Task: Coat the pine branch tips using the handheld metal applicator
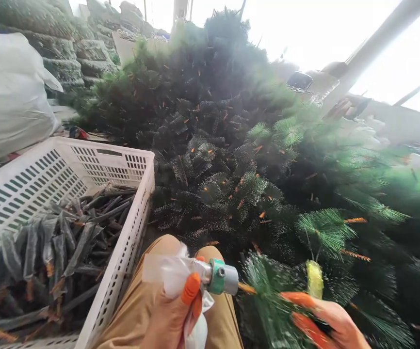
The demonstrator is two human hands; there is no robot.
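Above my knees, my left hand (pixel 181 305) grips a short metal tube (pixel 228 279) that has a green collar with a screw. Clear plastic film (pixel 168 271) is bunched over the tube's left end and trails below my fingers. My right hand (pixel 326 315) pinches an artificial pine branch (pixel 268 286), its brown stem end pointing left at the tube's open mouth. Whether the stem is inside the tube I cannot tell. Both hands wear orange finger covers. A yellow band (pixel 315 279) is by my right hand.
A white slotted crate (pixel 144 198) at my left holds many dark, film-wrapped branches (pixel 60 242). A big heap of green pine branches (pixel 210 145) rises in front and to the right. A white sack (pixel 9 92) and stacked bundles (pixel 64 53) stand at the back left.
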